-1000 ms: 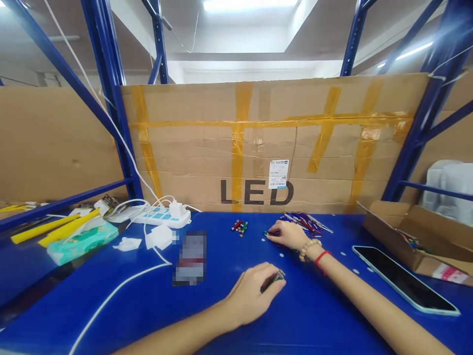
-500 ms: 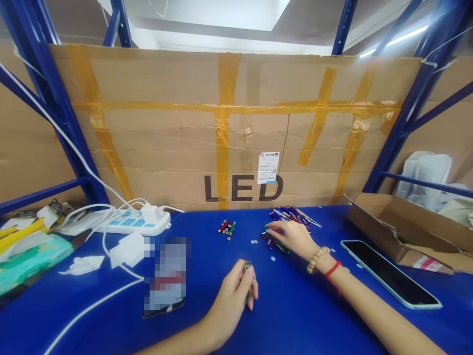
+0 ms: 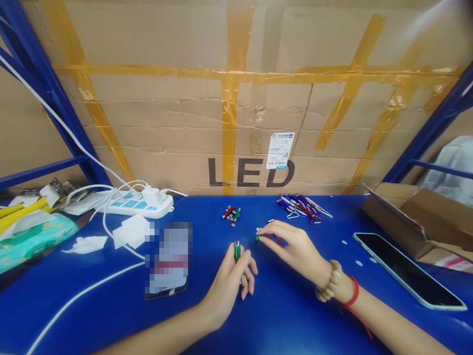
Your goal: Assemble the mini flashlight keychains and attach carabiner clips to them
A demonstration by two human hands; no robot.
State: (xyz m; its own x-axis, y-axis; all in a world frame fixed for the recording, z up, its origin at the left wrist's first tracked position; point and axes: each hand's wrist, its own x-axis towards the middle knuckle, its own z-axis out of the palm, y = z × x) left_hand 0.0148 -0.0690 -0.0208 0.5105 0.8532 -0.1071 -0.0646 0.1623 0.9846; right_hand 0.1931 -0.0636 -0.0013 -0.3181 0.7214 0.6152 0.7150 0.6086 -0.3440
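Observation:
My left hand point(image 3: 228, 283) is closed around a small green metal tube point(image 3: 237, 253) with a silvery end, held upright above the blue table. Just to the right, my right hand point(image 3: 295, 245) pinches a small green and silver piece point(image 3: 258, 236) between thumb and fingertips. The two held pieces are close but apart. Behind my right fingers lies a carabiner point(image 3: 272, 221), partly hidden. Farther back is a pile of blue, red and purple metal pens or slim torches point(image 3: 295, 203). A short red tube point(image 3: 227, 213) and several small round discs point(image 3: 233, 225) lie beyond my left hand.
At left are a phone point(image 3: 172, 256) with a blurred screen, white paper point(image 3: 133, 236), a power strip point(image 3: 162, 208) and white cables. Another phone point(image 3: 406, 271) and an open cardboard box point(image 3: 391, 224) stand at right. A large cardboard panel point(image 3: 177, 128) closes off the back.
My right hand has come away from the carabiners toward my left hand, with the small green piece in its fingertips. My left hand has turned the tube more upright. The view has tilted down.

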